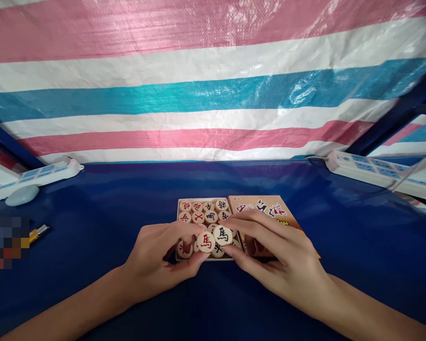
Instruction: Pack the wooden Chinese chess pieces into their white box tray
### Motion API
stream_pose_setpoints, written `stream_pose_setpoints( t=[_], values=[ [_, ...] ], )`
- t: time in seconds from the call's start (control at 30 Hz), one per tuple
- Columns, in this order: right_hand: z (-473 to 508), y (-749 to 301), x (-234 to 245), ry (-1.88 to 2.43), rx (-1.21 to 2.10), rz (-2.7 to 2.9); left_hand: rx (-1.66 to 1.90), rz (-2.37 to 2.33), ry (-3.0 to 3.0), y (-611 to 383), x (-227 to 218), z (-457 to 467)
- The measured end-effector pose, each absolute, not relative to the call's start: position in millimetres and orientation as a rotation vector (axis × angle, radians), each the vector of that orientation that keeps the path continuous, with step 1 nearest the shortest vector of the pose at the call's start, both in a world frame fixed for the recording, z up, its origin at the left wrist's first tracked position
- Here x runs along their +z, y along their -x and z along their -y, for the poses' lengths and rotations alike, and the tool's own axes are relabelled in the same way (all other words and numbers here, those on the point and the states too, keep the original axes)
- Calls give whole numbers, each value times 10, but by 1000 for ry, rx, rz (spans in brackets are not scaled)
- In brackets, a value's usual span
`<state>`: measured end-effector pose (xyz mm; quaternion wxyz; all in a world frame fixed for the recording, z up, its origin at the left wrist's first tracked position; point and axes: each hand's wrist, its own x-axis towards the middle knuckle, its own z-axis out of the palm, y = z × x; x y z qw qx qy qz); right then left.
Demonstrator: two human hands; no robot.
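Note:
My left hand [163,253] pinches a round xiangqi piece with a red character [206,242] between thumb and fingers. Held the same way in my right hand [277,251] is a xiangqi piece with a black character [223,235]. The two discs sit side by side, seeming to touch, faces toward me. Below and behind them lies an open white box [178,208], filled with rows of similar pieces in red and black. Its near rows are partly hidden by my fingers. Against its right side is the printed box lid [286,208], partly covered by my right hand.
Power strips stand at the left [53,173] and right [369,168] of the blue table [128,189]. A pale computer mouse [22,195] and a yellow cutter knife [39,234] lie at left, near a pixelated patch. A striped plastic sheet [199,104] hangs behind.

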<state>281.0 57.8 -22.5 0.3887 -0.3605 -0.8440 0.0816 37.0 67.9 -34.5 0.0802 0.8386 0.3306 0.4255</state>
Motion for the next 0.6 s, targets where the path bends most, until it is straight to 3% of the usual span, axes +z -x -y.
stream_pose_setpoints(
  t=[0.6],
  values=[
    [-588, -2813, -209, 901, 200, 2147, 1197, -1066, -2460, -357, -349, -695]
  ],
)
